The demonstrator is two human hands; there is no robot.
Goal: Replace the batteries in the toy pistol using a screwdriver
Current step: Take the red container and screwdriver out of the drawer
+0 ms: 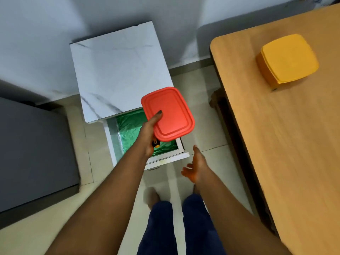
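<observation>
While sweeping from the left edge: a dark grey cabinet [35, 155] at lower left, then a white marble-patterned side table [117, 70] at upper centre-left, its drawer [147, 144] pulled open toward the frame bottom and lined with crinkled green foil. Above that drawer, the left hand [149, 133], thumb on top of a red lidded container [168, 114] and fingers curled beneath, held level just past the table's front edge. Tucked under the same palm, an orange-and-black handle [156, 144], probably the screwdriver; tip hidden, so not certain. To the right and lower, the right hand [195, 167], fingers spread and relaxed, holding nothing, hanging near the drawer's front right corner. Below, dark blue trouser legs and bare feet on pale floor tiles. At far right, a wooden table [294, 144] with a yellow lidded container [287, 59] near its upper end. No toy pistol in view; possibly inside one of the containers, impossible to tell. Judged as the gathering stage: supplies lifted from the drawer, no disassembly begun. Next likely calls for pushing the drawer closed with the free right hand, then carrying the red container and tool rightward onto the wooden table, kept level so the handle under the palm does not slip.
</observation>
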